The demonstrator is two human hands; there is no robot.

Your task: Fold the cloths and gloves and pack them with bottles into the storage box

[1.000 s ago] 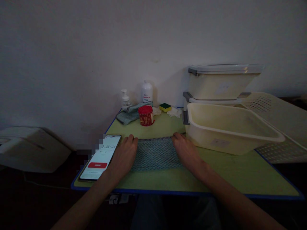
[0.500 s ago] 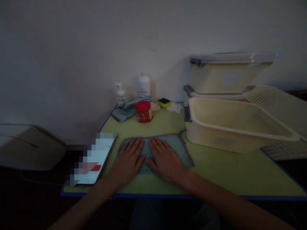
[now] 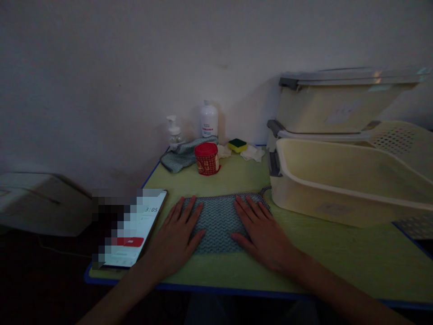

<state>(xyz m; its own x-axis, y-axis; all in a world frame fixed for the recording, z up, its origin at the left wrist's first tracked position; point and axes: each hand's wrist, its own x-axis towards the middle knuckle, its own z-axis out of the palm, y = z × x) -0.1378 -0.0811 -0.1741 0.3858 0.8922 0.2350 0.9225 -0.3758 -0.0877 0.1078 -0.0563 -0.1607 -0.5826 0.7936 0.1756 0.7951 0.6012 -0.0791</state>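
Observation:
A grey-blue knitted cloth with a dark checked border and a hanging loop lies flat on the green table. My left hand rests flat on its left part, fingers spread and pointing away from me. On the right part lies my right hand, palm down with the fingers apart. The cloth's woven middle shows between the two hands; its side edges are mostly covered by them. Neither hand grips anything.
A lit phone lies left of my left hand. Behind stand a red tub, a folded cloth, a pump bottle, a white bottle, a sponge and tissues. At right are a cream basin and a lidded box.
My hands have slid apart over the cloth, the right one moving to the right, so more of the cloth's middle shows. The camera view has shifted slightly.

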